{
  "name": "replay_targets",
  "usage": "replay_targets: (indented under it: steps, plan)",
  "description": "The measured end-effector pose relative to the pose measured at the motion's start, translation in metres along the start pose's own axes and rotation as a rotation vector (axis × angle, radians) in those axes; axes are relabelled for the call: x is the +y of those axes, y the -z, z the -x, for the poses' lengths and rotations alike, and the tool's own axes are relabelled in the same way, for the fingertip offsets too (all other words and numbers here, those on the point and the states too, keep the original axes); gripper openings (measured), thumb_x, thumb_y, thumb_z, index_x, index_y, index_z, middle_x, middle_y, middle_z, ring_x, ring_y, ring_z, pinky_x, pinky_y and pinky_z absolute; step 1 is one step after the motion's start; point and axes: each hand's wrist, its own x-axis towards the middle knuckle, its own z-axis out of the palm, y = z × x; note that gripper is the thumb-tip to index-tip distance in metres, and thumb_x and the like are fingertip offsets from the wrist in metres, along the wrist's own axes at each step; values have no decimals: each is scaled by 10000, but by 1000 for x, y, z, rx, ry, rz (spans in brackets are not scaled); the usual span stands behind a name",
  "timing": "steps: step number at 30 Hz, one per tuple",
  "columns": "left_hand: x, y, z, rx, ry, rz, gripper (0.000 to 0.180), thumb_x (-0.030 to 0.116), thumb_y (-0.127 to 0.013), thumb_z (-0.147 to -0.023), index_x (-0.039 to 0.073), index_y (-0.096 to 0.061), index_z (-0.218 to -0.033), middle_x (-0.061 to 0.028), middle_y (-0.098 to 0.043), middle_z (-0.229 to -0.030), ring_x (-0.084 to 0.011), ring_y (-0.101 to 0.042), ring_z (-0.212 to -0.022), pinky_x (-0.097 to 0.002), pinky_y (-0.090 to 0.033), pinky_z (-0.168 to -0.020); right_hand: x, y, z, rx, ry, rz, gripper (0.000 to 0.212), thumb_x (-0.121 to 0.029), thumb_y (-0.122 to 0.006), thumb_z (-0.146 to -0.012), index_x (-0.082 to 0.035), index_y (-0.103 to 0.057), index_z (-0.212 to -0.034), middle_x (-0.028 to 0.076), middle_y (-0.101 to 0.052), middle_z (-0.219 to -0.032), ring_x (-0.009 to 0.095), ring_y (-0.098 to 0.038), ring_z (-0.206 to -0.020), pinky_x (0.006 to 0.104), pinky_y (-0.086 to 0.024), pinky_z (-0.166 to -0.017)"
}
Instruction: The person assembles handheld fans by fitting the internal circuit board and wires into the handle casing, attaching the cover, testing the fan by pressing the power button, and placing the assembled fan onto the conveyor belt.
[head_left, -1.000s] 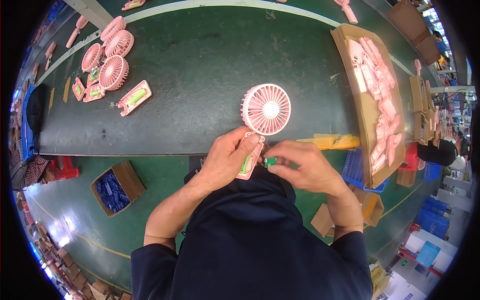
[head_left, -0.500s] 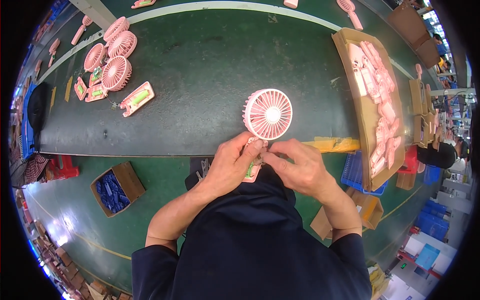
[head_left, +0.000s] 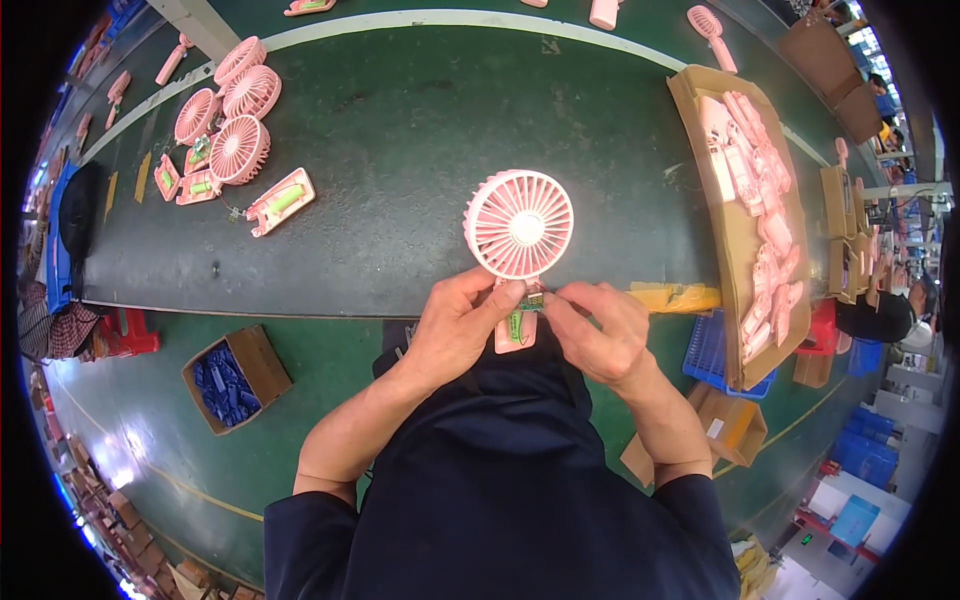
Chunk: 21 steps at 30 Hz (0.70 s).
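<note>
At the left of the green desk [head_left: 400,190], a group of pink fan heads [head_left: 240,150] is piled, with an opened handle half [head_left: 281,202] set just beside it, a green battery visible inside. Below, on the floor, a cardboard box [head_left: 262,368] is filled with blue parts [head_left: 222,388]. Near the middle, the neck of a pink handheld fan [head_left: 520,225] is gripped by the fingers of the left hand [head_left: 450,325]; its round head is held over the desk's near edge, and its open handle shell [head_left: 515,344], with a green battery [head_left: 515,325], is directed toward the lap. Across the upper shell a small green circuit board [head_left: 533,302] is held, its right end apparently pinched by the fingers of the right hand [head_left: 605,330]. The step in hand is judged to be the fitting of the board into the shell; for the next move, careful alignment and light pressing seem to be required, with any wires kept clear. Farther right, a cardboard tray [head_left: 733,262] is heaped with pink plastic handle parts [head_left: 773,232].
</note>
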Motion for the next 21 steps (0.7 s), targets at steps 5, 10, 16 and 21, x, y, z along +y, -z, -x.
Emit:
replay_targets:
  steps: [5, 10, 16, 21]
  plan:
    - [0, 2, -1, 23, 15, -41, 292, 180, -577, -1069, -35, -713, -1211, -78, -754, -1106, -107, -682, -1004, -278, -543, -908, -1, 6, -5, -79, -15, 39, 349, 89, -775, -641, -17, -726, -971, 98, -663, -907, 189, -592, -573, 298, -452, -479]
    - [-5, -2, -3, 25, -6, -13, 319, 248, -595, -1071, -26, -705, -1193, -49, -748, -1047, -70, -648, -963, -260, -529, -849, 3, 4, -3, -10, -21, 37, 343, 88, -782, -644, -15, -725, -967, 100, -663, -905, 198, -592, -567, 299, -455, -479]
    - [-5, -7, -3, -39, 114, 300, 331, 215, -585, -1071, -71, -682, -1206, -112, -742, -1120, -126, -680, -1013, -294, -551, -923, 4, -4, 6, 141, 55, -14, 355, 74, -807, -672, -28, -727, -1002, 98, -686, -943, 193, -605, -574, 300, -460, -480]
    - [0, -4, -4, -47, 101, 331, 334, 200, -573, -1074, -91, -671, -1205, -166, -725, -1201, -176, -686, -1095, -325, -554, -986, 1, -10, 4, 86, 82, -96, 352, 27, -760, -670, -14, -732, -1018, 92, -710, -998, 172, -615, -598, 291, -460, -481]
